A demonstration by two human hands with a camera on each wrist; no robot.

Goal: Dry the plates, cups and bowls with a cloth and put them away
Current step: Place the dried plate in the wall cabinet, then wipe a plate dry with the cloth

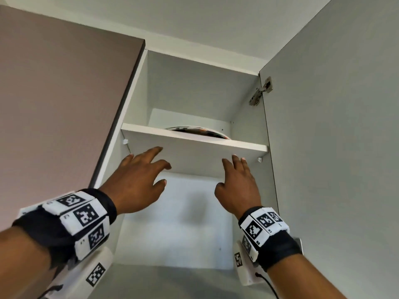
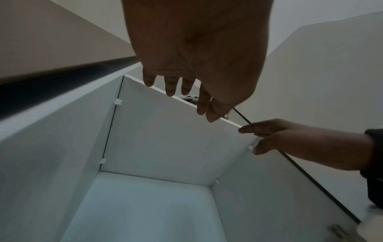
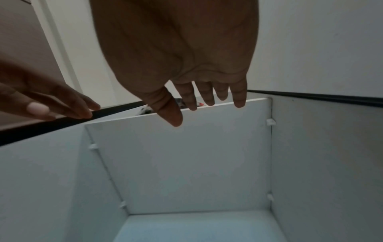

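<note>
Two bare hands reach up into an open wall cupboard (image 1: 138, 100), both empty: the left hand (image 1: 138, 182) with its fingers (image 1: 154, 151) spread and loosely extended, the right hand (image 1: 237, 186) with its fingers (image 1: 234, 161) straight and close together, neither gripping anything. Just beyond the fingertips runs the front edge of the upper shelf (image 1: 194, 138), and on it, set back from that edge, lies a patterned plate (image 1: 198, 131), apparently flat and seen only as a thin rim from below (its full position on the shelf is hidden). The plate sits above and behind both hands, apart from them, roughly between the two. The risk, as it appears from here: a knuckle or wrist band catching the shelf edge could jolt the board on its small pegs (image 1: 125, 140), or a blind reach could nudge the plate off its seat, since the person cannot see the shelf top from this low angle.
</note>
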